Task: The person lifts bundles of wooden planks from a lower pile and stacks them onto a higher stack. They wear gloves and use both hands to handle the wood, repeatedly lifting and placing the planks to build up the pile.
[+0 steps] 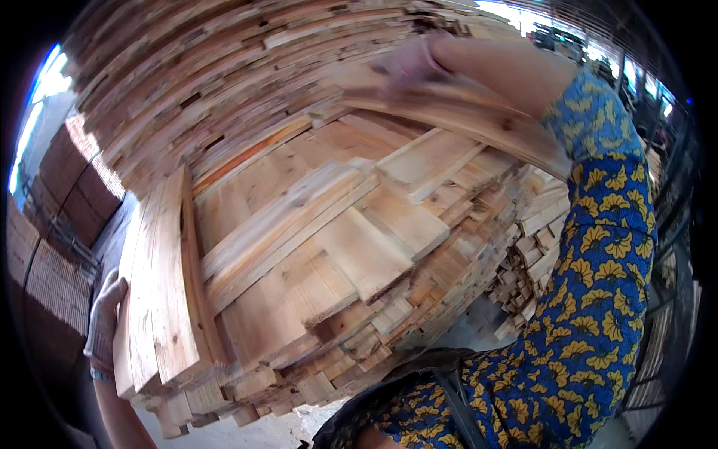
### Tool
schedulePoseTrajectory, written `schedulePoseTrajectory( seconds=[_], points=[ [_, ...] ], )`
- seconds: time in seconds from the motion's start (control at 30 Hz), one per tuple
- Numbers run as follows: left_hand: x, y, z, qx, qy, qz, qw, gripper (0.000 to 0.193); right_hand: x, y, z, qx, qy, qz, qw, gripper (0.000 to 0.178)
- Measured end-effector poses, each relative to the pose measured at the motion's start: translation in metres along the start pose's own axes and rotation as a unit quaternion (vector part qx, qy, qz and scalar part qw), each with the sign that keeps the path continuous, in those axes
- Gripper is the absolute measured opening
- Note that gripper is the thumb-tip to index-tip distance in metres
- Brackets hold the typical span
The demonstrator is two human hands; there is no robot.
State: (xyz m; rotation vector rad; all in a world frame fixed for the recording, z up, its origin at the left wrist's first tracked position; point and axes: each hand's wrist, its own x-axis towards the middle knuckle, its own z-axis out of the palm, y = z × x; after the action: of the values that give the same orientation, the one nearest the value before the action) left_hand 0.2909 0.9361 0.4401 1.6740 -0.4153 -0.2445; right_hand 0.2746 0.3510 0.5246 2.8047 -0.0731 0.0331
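Note:
My left hand (105, 318), greyish as if gloved, lies against the outer side of long pale boards (161, 277) at the left edge of a wood stack. Its fingers look stretched along the wood, not wrapped round it. At the upper right my right hand (413, 66) is smeared by motion, just above a long plank (479, 112) that lies slanted across the stack's far right corner. Whether its fingers grip that plank is hidden by the blur. Between my hands, shorter boards (299, 284) lie side by side, with a raised board (288, 217) across them.
A tall wall of stacked lumber (224, 82) rises behind the stack. Brown ribbed stacks (56, 269) stand at the far left. Loose cut wood ends (535, 254) are piled low on the right, beside my patterned blue sleeve (598, 262). Uneven board ends jut from the stack's near side.

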Motion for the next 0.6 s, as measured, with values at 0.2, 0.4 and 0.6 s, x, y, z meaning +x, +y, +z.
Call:
schedulePoseTrajectory(
  seconds=[0.2, 0.4, 0.6],
  points=[
    [0.026, -0.018, -0.003, -0.008, -0.021, -0.005, 1.0, 0.052, -0.029, 0.003, 0.035, 0.039, -0.025, 0.043, 0.998, 0.097],
    [0.008, -0.004, 0.009, -0.004, 0.159, -0.079, 0.984, 0.046, -0.007, -0.062, -0.024, 0.065, 0.04, -0.009, 0.997, 0.084],
    [0.005, -0.002, -0.001, -0.014, 0.067, -0.067, 0.995, 0.045, 0.061, -0.186, -0.077, 0.042, -0.093, -0.136, 0.985, 0.065]
  ],
)
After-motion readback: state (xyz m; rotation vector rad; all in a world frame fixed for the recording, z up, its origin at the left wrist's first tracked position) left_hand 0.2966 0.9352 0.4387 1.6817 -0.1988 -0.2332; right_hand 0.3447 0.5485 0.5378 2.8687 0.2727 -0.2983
